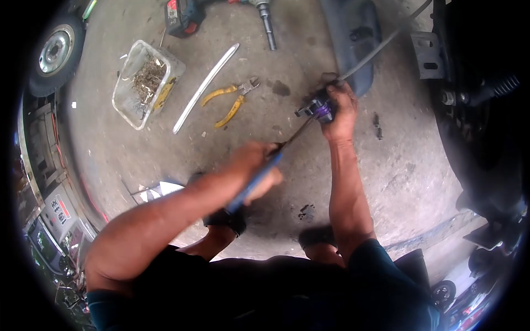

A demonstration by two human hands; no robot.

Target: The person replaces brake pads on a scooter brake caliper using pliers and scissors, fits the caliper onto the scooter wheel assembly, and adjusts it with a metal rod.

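My left hand (256, 171) is closed around a blue-handled tool (255, 181) with a thin dark metal shaft; motion blur hides its exact kind. The shaft's tip meets a black connector (316, 106) with a purple part on it. My right hand (340, 107) grips this connector from its right side, and my fingers cover part of it. A grey cable (381, 47) runs from behind that hand toward the upper right. Yellow-handled side cutters (234, 100) lie on the floor, left of the connector.
A translucent tub (120, 102) of small metal bits and a pale curved strip (206, 88) lie on the concrete. A cordless power tool (183, 19) and another tool with a long socket (267, 25) are farther off. Vehicle parts (469, 102) border the right side, a wheel (55, 52) the left.
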